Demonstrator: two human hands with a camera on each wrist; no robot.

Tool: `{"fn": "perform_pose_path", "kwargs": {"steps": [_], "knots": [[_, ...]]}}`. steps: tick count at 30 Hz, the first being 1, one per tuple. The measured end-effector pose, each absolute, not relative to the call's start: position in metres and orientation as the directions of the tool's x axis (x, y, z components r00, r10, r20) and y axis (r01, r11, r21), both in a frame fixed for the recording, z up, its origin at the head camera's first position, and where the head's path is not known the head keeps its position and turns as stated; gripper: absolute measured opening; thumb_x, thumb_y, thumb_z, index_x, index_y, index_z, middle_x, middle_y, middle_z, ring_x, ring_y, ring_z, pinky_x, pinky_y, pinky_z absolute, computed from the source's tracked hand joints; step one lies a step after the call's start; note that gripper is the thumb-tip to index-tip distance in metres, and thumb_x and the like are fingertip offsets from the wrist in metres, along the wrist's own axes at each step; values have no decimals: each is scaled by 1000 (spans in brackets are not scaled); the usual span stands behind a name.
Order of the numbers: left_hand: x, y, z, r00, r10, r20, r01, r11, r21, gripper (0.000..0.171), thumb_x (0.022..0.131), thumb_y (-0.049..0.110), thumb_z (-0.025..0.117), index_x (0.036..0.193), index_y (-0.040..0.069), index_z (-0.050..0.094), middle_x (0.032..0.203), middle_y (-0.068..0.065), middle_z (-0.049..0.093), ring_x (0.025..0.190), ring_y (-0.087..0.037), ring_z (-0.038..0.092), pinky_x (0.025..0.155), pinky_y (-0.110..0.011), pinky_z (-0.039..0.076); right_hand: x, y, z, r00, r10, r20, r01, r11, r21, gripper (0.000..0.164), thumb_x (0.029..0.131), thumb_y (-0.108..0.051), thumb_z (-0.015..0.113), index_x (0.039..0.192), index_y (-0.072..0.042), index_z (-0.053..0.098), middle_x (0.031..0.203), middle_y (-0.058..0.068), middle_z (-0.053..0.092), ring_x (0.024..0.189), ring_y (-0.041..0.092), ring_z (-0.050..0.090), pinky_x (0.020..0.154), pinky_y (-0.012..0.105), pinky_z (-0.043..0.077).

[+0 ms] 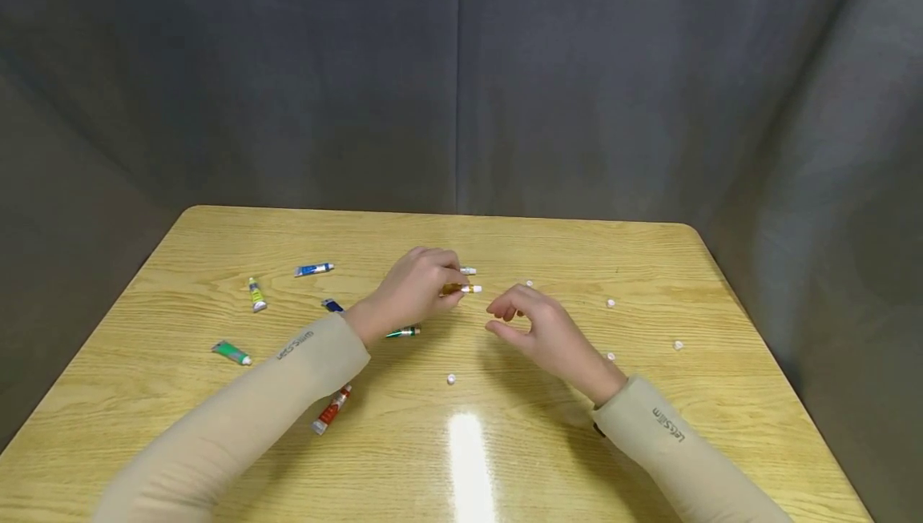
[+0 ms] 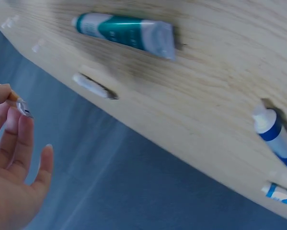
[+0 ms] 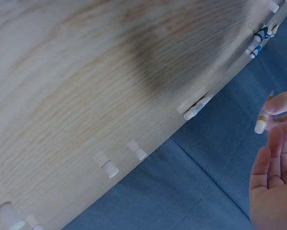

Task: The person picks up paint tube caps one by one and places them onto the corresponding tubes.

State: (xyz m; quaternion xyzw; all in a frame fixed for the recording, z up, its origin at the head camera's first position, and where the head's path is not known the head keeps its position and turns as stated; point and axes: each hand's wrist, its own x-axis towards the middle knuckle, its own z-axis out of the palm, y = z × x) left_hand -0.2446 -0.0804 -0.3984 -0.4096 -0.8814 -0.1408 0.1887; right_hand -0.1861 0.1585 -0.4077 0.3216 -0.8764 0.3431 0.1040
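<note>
The left hand (image 1: pixel 421 285) pinches an amber tube (image 1: pixel 452 289), white tip rightward.

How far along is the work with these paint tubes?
Seemingly done: five white caps lie loose on the table. In hand: the left hand holds an orange tube with a white end; the right hand, beside it, apparently holds nothing. Possibly left to do: opening that tube, if its white end is a cap. Which other tubes are capped is unclear.
</note>
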Motion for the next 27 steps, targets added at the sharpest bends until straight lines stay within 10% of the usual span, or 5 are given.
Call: {"fn": "perform_pose_path", "kwargs": {"steps": [14,27], "knots": [[-271,-83,-411,-751,604,266,658,719,225,13,93,20,77,103,14,83,95,0,70,76,-13,54,79,-34,50,-182,155,-415,-793,-527,305,-589,536,-605,13,93,-18,77,103,-11,73,101,-2,71,92,15,63,85,39,56],[-289,-79,-423,-718,648,253,693,698,180,12,93,20,78,101,14,84,91,-1,72,73,-11,55,74,-33,52,-175,147,-428,-774,-628,80,-509,543,-668,21,94,-24,77,111,-11,72,105,0,71,94,11,63,84,28,56]]}}
